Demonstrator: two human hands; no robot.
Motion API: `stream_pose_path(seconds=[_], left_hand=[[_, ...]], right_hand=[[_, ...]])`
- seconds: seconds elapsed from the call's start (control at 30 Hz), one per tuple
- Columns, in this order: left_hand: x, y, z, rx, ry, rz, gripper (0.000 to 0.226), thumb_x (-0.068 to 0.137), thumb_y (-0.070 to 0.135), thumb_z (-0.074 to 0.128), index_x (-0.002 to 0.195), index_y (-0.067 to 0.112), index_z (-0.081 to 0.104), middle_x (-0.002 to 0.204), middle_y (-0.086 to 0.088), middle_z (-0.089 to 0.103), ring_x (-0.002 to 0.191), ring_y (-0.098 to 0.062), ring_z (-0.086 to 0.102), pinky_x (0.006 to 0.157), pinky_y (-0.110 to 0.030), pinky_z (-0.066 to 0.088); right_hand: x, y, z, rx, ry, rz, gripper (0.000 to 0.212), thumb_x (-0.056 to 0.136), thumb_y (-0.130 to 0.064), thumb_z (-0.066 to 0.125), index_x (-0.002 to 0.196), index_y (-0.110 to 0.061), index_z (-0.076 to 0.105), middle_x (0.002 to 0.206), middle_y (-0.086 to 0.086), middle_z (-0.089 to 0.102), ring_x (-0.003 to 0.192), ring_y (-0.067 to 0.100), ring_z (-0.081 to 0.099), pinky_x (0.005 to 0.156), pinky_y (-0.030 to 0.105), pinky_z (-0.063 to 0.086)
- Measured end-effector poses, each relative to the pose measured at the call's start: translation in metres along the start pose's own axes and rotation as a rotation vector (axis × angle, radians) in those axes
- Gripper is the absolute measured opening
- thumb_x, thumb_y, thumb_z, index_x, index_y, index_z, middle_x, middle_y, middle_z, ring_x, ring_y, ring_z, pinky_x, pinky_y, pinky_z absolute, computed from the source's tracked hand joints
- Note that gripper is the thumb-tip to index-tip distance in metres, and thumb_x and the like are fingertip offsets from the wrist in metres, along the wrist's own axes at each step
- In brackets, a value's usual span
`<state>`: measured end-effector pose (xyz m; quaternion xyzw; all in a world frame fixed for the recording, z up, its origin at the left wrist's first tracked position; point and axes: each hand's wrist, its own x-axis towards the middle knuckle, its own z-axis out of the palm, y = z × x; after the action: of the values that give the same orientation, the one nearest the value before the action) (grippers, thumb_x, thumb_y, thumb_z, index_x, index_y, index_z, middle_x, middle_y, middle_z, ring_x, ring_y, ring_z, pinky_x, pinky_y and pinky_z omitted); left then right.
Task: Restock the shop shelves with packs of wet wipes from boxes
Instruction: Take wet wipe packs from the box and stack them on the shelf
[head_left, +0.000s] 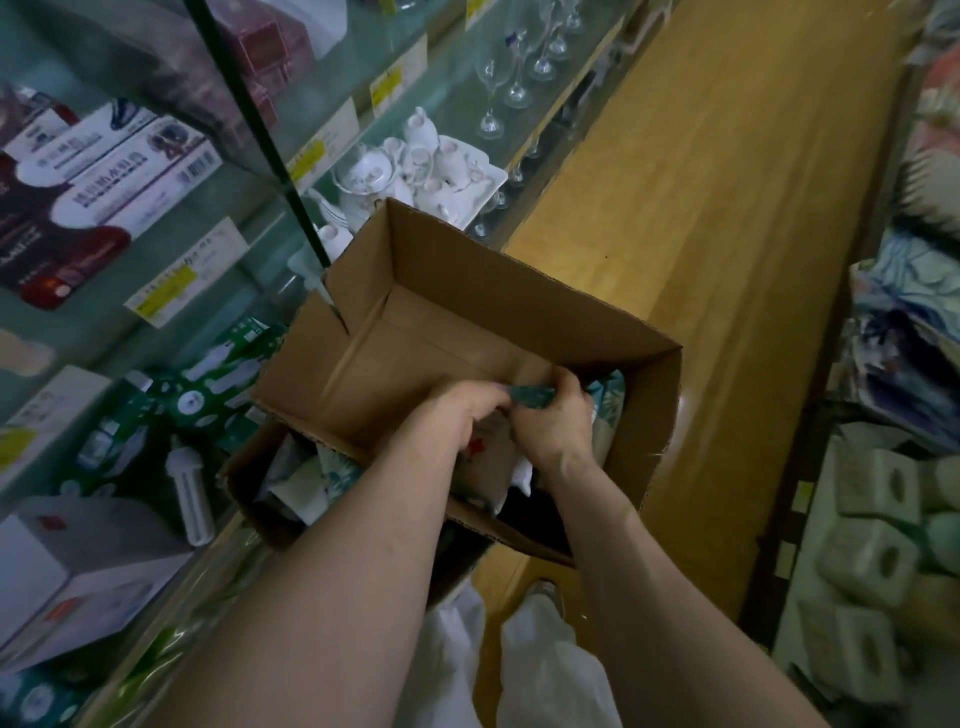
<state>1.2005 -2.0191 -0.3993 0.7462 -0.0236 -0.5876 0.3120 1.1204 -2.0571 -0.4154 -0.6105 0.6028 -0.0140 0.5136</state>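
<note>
Digging into the upper cardboard box (467, 291) with both hands, so I'm reading this as somewhere in the middle of the restock, not the end. The left hand (467, 410) and right hand (556, 426) are sitting close together, nearly touching. Both are curling their fingers round the teal edge of one wet wipes pack (530, 397), which is down inside the box near its right end and not lifted out yet.

What's looking done: most of the upper box is showing bare cardboard inside, so I'm guessing a lot has already gone out. The green packs (218, 384) on the low glass shelf to the left could be the same stock, but it's too blurry to say for sure.

What's looking left: another pale leafy pack (610, 400) is leaning against the right wall of that box. The lower box (249, 483) underneath is also showing more packs (311, 478) at its open corner.

Counting what I can:
- Boxes: two, one stacked on the other.
- Packs being gripped: one.
- Other packs in the upper box: at least one.
- Packs peeking out of the lower box: two, maybe three.
- Green shelf packs: overlapping too much for a count.
</note>
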Motion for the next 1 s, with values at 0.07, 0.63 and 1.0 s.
stream_pose_path(seconds=[0.07, 0.63, 1.0], left_hand=[[-0.005, 0.002, -0.005, -0.005, 0.006, -0.016, 0.034, 0.101, 0.019, 0.044, 0.135, 0.017, 0.051, 0.072, -0.001, 0.039, 0.059, -0.012, 0.033, 0.042, -0.027, 0.032], [0.004, 0.011, -0.055, -0.513, -0.035, 0.024, 0.039, 0.078, 0.029, 0.076, 0.109, 0.012, 0.061, 0.101, -0.012, 0.067, 0.084, -0.023, 0.067, 0.076, -0.043, 0.057], [-0.058, 0.032, 0.013, -0.744, -0.503, 0.32, 0.029, 0.083, 0.025, 0.052, 0.108, 0.012, 0.062, 0.101, -0.012, 0.067, 0.079, -0.024, 0.064, 0.067, -0.03, 0.046]], right_hand=[[0.005, -0.003, 0.002, 0.055, 0.015, 0.026, 0.072, 0.083, -0.021, 0.071, 0.145, -0.016, 0.034, 0.142, 0.009, 0.043, 0.126, 0.029, 0.048, 0.104, 0.041, 0.045], [-0.005, -0.04, -0.023, 0.573, 0.016, 0.096, 0.048, 0.087, -0.021, 0.067, 0.119, -0.016, 0.033, 0.101, 0.007, 0.058, 0.083, 0.02, 0.065, 0.055, 0.025, 0.057], [-0.048, -0.039, -0.076, 0.897, 0.194, -0.018, 0.038, 0.086, -0.024, 0.067, 0.118, -0.007, 0.057, 0.097, 0.014, 0.067, 0.061, 0.017, 0.063, 0.042, 0.019, 0.047]])
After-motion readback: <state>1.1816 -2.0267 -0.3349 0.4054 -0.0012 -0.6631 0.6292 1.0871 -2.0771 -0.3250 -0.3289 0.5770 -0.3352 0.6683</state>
